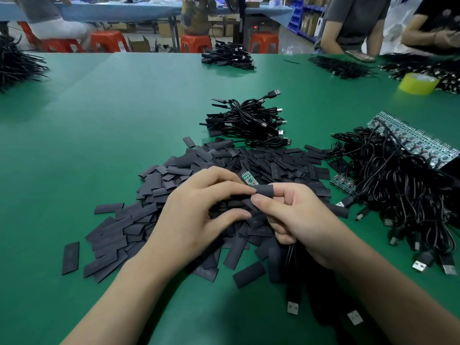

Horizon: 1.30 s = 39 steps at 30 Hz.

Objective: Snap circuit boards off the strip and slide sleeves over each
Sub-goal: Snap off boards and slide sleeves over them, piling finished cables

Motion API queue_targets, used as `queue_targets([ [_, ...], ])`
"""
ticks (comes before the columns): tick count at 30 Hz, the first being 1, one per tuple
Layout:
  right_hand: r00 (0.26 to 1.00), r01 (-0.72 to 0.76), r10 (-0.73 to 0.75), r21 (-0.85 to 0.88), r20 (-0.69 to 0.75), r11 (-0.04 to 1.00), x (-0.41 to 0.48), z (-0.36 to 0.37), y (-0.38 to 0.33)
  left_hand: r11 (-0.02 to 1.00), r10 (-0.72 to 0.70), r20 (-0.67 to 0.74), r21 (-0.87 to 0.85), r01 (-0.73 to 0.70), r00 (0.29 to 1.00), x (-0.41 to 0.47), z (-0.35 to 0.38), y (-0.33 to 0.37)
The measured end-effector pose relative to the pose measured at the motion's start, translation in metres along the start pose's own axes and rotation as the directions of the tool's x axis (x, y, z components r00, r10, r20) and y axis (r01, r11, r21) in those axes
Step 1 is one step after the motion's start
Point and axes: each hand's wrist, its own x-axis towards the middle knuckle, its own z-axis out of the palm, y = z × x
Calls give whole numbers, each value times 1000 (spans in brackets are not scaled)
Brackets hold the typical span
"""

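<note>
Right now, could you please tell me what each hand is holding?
Left hand: closed, pinching the circuit board.
Right hand: closed, pinching the black sleeve.

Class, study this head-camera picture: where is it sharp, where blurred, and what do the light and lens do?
Head view: sharpest on the left hand, right hand, sleeve and circuit board; the people behind the green table are smeared; soft light leaves a pale sheen on it and faint shadows; the wide lens stretches the forearms toward the bottom corners.
</note>
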Motion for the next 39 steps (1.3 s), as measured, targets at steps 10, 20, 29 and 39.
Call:
queue_targets([
  [10, 999, -34, 34, -19, 4, 999, 0, 0, -1, 996, -81, -57, -32, 80, 995, -2, 3, -2],
  [20, 998, 23, -24, -12, -55, 1000, 1, 1, -1, 996, -14, -194, 79, 30, 981, -4, 5, 2],
  [29, 995, 81, -84, -53, -55, 995, 0, 3, 0, 997, 43, -110, 62, -37, 993, -3, 8, 1],
  [39, 988, 140, -144, -83, -55, 987, 5, -9, -3, 987, -150, -261, -96, 129, 954, -2, 2, -3],
])
